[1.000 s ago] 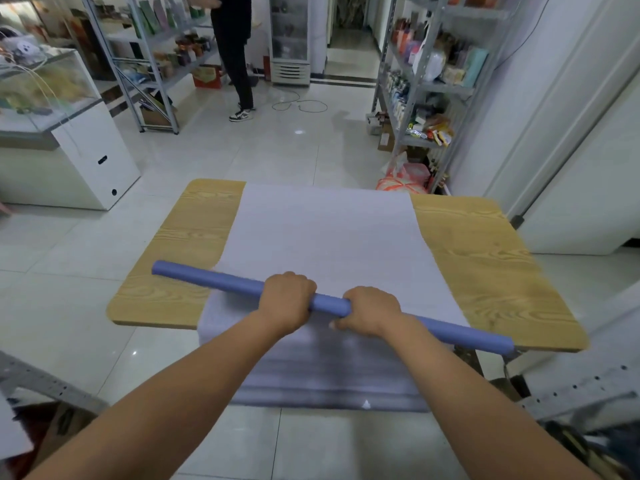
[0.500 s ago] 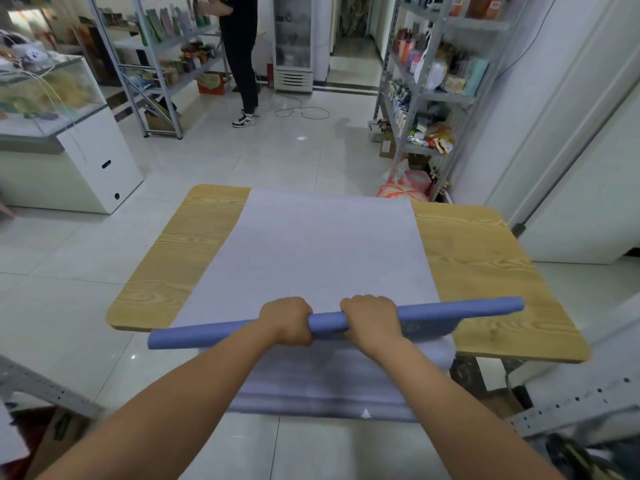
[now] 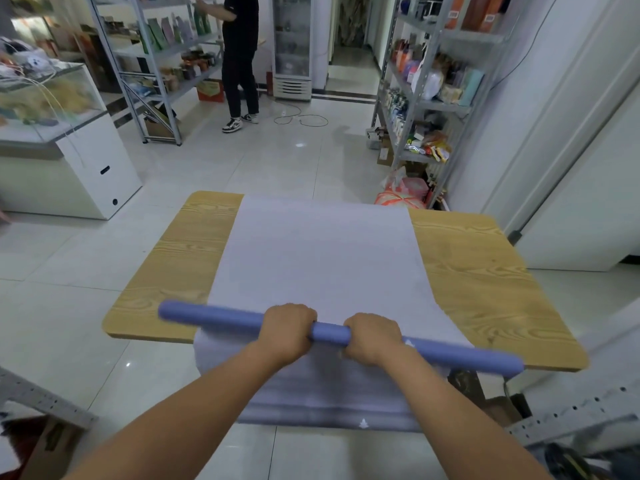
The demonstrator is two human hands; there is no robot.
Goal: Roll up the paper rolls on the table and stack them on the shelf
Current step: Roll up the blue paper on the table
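- we've got both hands wrapped round the blue paper roll (image 3: 330,332), knuckles up: left hand (image 3: 285,332) and right hand (image 3: 372,337) sit side by side near its middle, fingers curled over the top, with a short bare bit of tube showing between them
- the roll lies crosswise at the near edge of the table (image 3: 485,289); its long axis runs left to right but skewed, so the left end points away from us over the bare wood and the right end comes back toward us at the near right corner
- the left end is smeared with blur, so we can't tell how tidy the winding is there
- we also can't tell if the roll rests on the tabletop or sits just above it
- the pale sheet (image 3: 322,261) is spread flat down the middle of the table from the far edge up to the roll, with wood showing on both sides
- on our side of the roll, more of that sheet hangs over the table edge toward the tiled floor
- metal shelving (image 3: 426,105) full of goods stands past the table's far right corner
- another rack (image 3: 152,64) is at the far left, with a person in black (image 3: 240,60) facing it and a loose cable (image 3: 301,117) on the floor nearby
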